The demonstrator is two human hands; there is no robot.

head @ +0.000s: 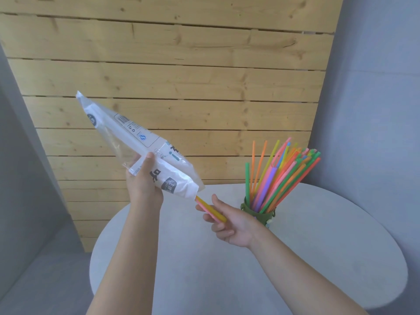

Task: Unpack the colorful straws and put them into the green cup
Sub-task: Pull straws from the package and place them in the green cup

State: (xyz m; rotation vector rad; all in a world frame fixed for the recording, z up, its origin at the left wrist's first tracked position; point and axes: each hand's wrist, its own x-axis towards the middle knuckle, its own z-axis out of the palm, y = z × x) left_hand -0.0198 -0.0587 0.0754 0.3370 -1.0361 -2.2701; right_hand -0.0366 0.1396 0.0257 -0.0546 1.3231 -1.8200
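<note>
My left hand (142, 185) grips a clear and white plastic straw bag (136, 144), held tilted above the table with its open end pointing down to the right. A pink and a yellow straw (210, 209) stick out of that open end. My right hand (227, 223) pinches these two straws between thumb and fingers, just below the bag's mouth. The green cup (261, 217) stands on the table right behind my right hand, and my wrist hides part of it. Many colorful straws (284, 173) fan out of the cup, leaning to the right.
A round grey-white table (318, 258) lies under both hands. A wooden plank wall (181, 64) rises behind it, with grey walls on either side and grey floor at the lower left.
</note>
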